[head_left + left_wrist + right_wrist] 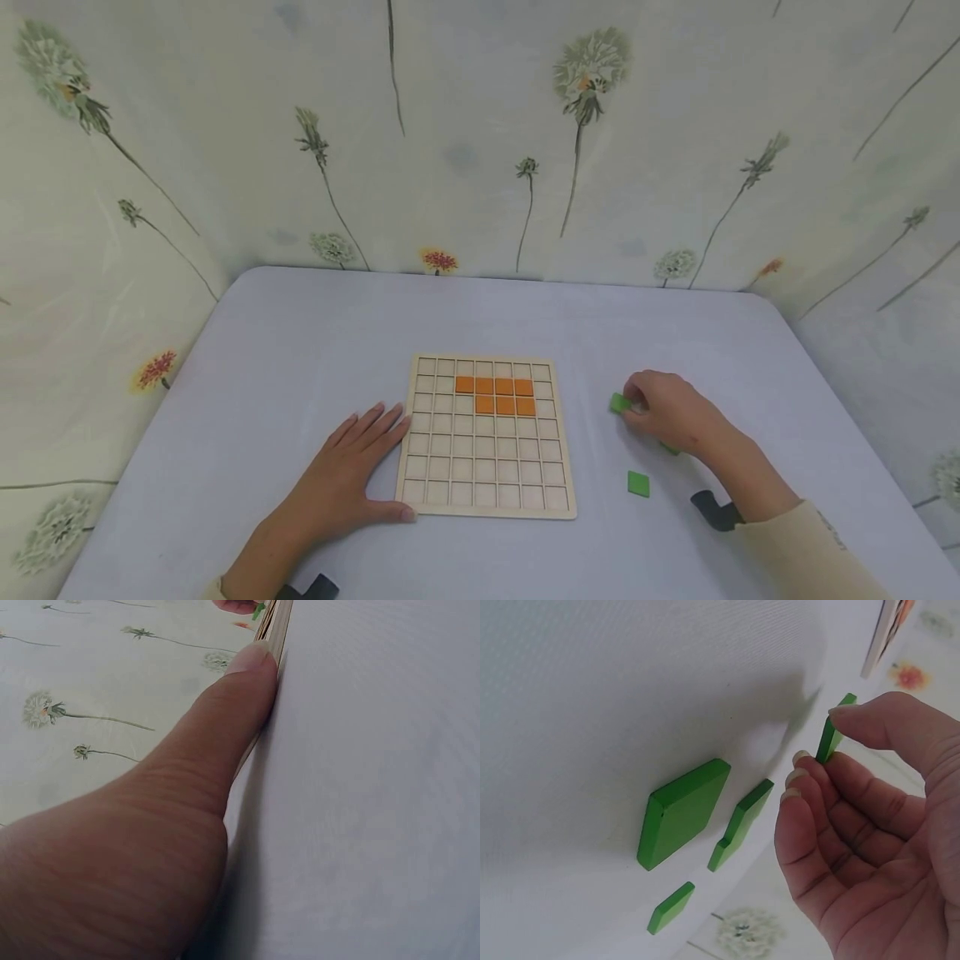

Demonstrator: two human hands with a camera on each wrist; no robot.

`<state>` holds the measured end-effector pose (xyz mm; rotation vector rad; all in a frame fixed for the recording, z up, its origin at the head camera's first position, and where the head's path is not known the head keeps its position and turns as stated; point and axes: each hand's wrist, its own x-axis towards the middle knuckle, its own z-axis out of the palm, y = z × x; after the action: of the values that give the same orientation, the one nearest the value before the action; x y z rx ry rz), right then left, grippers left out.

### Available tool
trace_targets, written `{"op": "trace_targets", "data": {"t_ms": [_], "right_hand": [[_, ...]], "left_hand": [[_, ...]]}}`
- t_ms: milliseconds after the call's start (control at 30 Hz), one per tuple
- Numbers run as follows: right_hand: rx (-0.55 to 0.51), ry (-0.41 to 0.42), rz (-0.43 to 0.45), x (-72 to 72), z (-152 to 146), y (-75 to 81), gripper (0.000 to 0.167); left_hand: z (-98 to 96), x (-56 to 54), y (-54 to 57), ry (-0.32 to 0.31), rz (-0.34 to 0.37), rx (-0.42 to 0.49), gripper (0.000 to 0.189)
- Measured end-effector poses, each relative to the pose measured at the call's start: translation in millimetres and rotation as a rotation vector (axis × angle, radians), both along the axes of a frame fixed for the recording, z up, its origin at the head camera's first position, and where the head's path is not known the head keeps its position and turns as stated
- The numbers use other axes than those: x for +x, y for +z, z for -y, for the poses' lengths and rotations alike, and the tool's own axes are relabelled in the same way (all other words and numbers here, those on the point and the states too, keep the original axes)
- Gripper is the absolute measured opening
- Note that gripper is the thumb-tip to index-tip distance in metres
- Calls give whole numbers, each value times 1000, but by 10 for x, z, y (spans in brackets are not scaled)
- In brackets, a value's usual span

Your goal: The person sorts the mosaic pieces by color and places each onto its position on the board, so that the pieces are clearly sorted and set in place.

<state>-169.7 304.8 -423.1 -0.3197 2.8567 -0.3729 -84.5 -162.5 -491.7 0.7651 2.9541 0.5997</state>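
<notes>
A wooden grid board (pixel 487 512) lies in the middle of the table, with several orange tiles (pixel 505 387) in two rows in its upper part. My left hand (pixel 348 475) rests with fingers spread at the board's left side, its thumb (pixel 244 682) against the near left corner. To the right of the board, my right hand (pixel 671 412) pinches a green tile (pixel 828 741) between thumb and fingers, close over the table. Another green tile (pixel 638 484) lies nearer to me. More green tiles (pixel 739 821) lie beside the right hand, mostly hidden under it in the head view.
A white cloth covers the table (pixel 315 321). Behind it and at the sides hangs a pale cloth (pixel 465 100) printed with dandelions. A black piece (pixel 716 510) sits at the right wrist, and a similar black piece (pixel 318 588) at the left.
</notes>
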Motion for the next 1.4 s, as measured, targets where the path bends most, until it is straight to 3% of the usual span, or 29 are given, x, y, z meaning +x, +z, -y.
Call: {"op": "trace_targets", "data": {"t_ms": [733,1067,1400], "right_hand": [[-10,77,-60,125,435,173,22],[-53,125,-65,151,689,168,20],[-63,252,-85,165,968,106,15]], "left_hand": [[3,22,16,7,30,-18,119],[-5,6,-7,8,31,-15,120],[-11,-1,-3,5,34,-18,120]]}}
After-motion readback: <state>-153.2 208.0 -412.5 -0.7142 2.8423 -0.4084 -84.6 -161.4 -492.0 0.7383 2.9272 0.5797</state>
